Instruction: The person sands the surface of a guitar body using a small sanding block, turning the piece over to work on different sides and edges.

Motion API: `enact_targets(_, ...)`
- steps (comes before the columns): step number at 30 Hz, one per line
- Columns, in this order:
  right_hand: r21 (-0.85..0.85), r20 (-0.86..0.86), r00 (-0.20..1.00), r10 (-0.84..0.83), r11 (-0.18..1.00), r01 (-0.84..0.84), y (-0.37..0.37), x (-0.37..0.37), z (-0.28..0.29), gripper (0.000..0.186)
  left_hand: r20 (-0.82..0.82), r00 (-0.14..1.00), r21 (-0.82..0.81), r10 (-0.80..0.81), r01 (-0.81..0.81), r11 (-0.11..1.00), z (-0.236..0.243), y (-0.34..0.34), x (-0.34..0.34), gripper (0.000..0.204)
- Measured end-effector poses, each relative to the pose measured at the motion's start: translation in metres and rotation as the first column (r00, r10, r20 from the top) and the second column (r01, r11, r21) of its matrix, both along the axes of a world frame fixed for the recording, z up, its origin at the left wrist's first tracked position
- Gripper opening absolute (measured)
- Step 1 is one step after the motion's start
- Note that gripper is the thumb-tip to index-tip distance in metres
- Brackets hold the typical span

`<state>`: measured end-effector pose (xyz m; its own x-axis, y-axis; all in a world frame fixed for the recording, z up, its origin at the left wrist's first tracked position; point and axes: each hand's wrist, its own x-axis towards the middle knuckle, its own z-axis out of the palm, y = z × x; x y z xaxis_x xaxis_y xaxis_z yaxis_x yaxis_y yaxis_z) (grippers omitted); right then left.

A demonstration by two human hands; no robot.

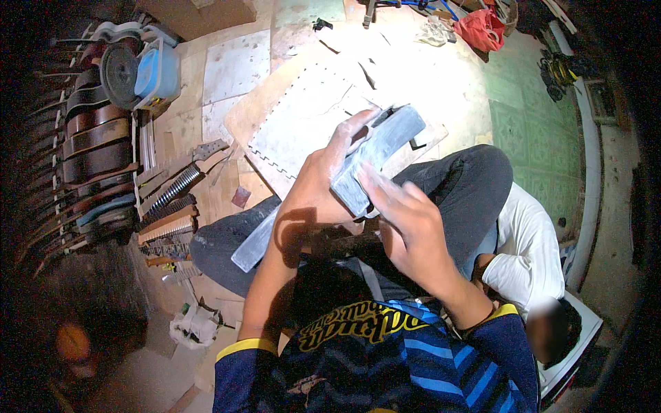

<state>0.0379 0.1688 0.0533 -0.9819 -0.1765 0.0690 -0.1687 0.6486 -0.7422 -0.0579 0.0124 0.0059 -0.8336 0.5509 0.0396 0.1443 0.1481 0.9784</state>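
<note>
Grey block (383, 151) in left grip (322, 172), right fingertips (372, 182) against it

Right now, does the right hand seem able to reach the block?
Yes, apparently: the right hand seems to touch the block, and the left hand, holding its left side, leaves the upper face free.

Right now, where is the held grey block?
In the head view, the grey block is above-right of centre, between the left hand and right hand.

There are two hands (322, 168) (416, 224), one held block (389, 141), one red bag (480, 31).
</note>
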Motion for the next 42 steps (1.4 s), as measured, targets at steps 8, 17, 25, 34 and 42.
enact_targets(8, -0.071, -0.091, 0.995, 0.051, 0.996, -0.057, 0.001, -0.017, -0.007, 0.063, 0.069, 0.991, 0.011, -0.115, 0.115, 0.993, -0.003, -0.004, -0.013, 0.099)
enact_targets(17, 0.004, -0.2, 0.98, 0.021, 1.0, -0.021, 0.0, -0.033, -0.011, 0.061, 0.1, 0.995, 0.099, -0.026, 0.016, 0.995, -0.003, 0.006, -0.017, 0.099)
enact_targets(25, 0.011, -0.192, 0.981, -0.008, 1.0, 0.01, -0.003, -0.028, -0.008, 0.062, 0.083, 0.993, 0.028, -0.084, 0.082, 0.996, -0.003, 0.006, -0.015, 0.106)
enact_targets(34, 0.088, -0.278, 0.96, -0.004, 0.996, 0.03, -0.002, -0.016, -0.004, 0.054, 0.144, 0.989, 0.004, -0.04, 0.04, 0.999, 0.01, 0.011, -0.024, 0.104)
enact_targets(42, 0.191, -0.262, 0.963, 0.062, 0.982, -0.011, 0.005, -0.011, 0.008, 0.053, 0.123, 0.985, 0.007, -0.122, 0.122, 0.993, 0.01, 0.014, -0.03, 0.112)
